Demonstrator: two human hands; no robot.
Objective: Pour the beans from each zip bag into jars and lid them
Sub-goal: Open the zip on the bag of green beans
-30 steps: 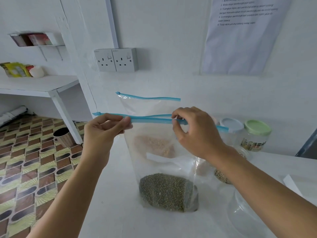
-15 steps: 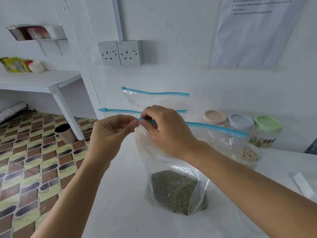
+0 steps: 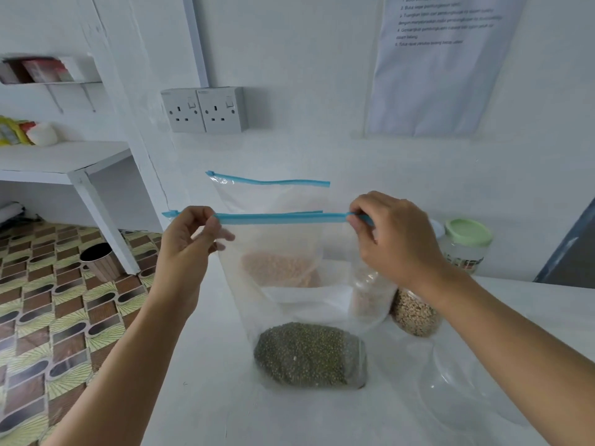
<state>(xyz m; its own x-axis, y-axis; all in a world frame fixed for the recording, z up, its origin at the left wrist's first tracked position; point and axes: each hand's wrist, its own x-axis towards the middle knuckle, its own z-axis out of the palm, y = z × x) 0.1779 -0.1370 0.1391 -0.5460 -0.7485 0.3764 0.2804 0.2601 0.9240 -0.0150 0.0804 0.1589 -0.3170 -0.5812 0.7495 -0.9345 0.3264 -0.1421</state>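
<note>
A clear zip bag with a blue zip strip stands upright on the white counter, dark green beans heaped in its bottom. My left hand pinches the left end of the strip. My right hand pinches the strip near its right end. Behind stands a second zip bag with pale brown beans. To the right are a jar of light beans, a green-lidded jar and an empty clear jar lying at the front right.
The counter's left edge drops to a patterned floor with a small bin. A white shelf is at the left. Wall sockets and a paper notice hang on the wall behind.
My right hand has slid along the blue strip from beside my left hand to the strip's right end. The left hand kept its pinch on the left end.
</note>
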